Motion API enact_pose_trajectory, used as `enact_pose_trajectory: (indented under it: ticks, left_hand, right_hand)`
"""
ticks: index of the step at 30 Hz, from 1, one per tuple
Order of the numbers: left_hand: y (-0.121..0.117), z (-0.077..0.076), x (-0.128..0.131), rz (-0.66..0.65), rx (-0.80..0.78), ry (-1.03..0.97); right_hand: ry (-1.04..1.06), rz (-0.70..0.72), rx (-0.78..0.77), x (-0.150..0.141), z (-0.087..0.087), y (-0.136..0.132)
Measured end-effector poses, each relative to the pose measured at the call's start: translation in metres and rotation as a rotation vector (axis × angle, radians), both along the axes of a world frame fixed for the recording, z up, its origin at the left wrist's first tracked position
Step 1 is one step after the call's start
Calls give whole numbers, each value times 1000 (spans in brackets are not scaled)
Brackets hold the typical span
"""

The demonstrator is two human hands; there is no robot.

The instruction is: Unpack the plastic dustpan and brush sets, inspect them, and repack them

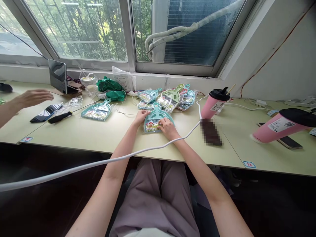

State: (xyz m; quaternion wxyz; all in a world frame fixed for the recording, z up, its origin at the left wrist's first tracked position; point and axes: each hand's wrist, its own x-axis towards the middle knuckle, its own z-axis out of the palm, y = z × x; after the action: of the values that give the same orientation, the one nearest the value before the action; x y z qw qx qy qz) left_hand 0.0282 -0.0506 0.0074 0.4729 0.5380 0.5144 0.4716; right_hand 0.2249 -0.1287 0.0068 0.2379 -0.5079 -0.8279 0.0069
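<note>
Head view, place: a teal dustpan set (156,118) in clear film lies on the table (81,135), directly before the person, handle towards the window.
Left grip: the left hand (141,117) has its fingers at the pan's left side, narrowly spread; whether they pinch it, I cannot tell.
Right grip: the right hand (169,128) bends over the lower right, thumb and fingertips close together by the printed card; a firm hold cannot be made out.
Weight: probably light, easily lifted with one hand.
Pan: looks like thin moulded plastic, fairly stiff, unlikely to break but perhaps able to flex at the rim.
Film: likely slippery, crinkly and easily torn; pinching loose wrap alone would be a poor hold.
Best hold: the handle, or both side rims, thumbs on top.
Neighbours: similar packs (170,99) lie just behind, towards the window.
</note>
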Motion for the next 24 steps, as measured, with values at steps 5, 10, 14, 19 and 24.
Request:
enact_pose_trajectory:
  ticks: [5, 10, 14, 19, 24]
  left_hand:
    - [-2, 3, -1, 38, -10, 7]
    - [-6, 7, 1, 50, -6, -34]
    - [-3, 6, 0, 74, 20, -62]
    - [3, -1, -2, 86, 46, -26]
    - [10, -8, -4, 100, 63, -15]
  right_hand:
    - [-145, -85, 68, 10, 4, -1]
    - [-133, -70, 81, 16, 0, 4]
    - [-113, -23, 61, 13, -2, 5]
    - [-59, -10, 35, 10, 0, 3]
    - [-44, -17, 8, 8, 1, 3]
